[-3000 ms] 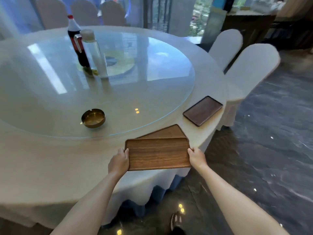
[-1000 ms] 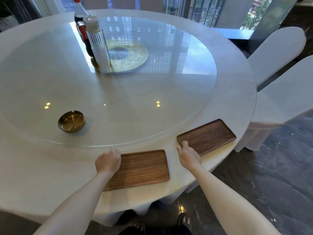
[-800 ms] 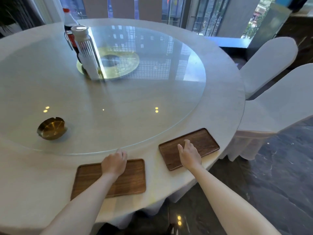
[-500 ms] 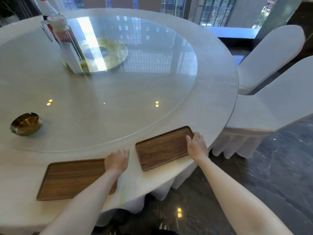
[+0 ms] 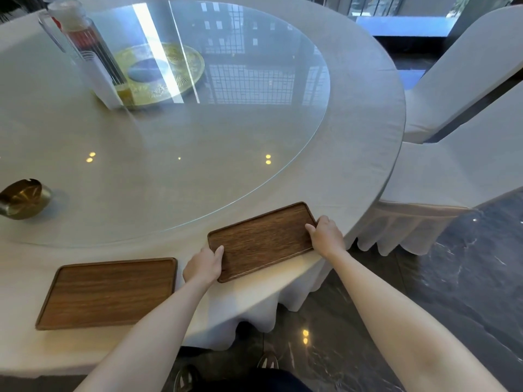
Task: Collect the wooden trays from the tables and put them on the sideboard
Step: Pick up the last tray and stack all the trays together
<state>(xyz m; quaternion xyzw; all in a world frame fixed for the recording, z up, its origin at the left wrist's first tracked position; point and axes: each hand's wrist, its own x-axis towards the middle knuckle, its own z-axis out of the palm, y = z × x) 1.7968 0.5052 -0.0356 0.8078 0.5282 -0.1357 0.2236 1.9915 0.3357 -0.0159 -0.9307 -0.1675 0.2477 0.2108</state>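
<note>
Two wooden trays lie near the front edge of a round table with a white cloth (image 5: 365, 137). The darker tray (image 5: 261, 240) sits to the right, slightly turned. My left hand (image 5: 203, 265) grips its near-left short edge and my right hand (image 5: 325, 236) grips its right short edge. The tray rests flat on the cloth. A lighter wooden tray (image 5: 109, 292) lies to the left, untouched, with what looks like a second tray stacked under it.
A glass turntable (image 5: 226, 131) covers the table's middle, carrying a clear bottle (image 5: 85, 55) and a cola bottle behind it. A brass ashtray (image 5: 24, 198) sits at the left. Two white-covered chairs (image 5: 464, 131) stand on the right. Dark marble floor lies below.
My left hand left the lighter tray and moved to the darker tray's left edge. My right hand slid from its top to its right edge. The view shifted right.
</note>
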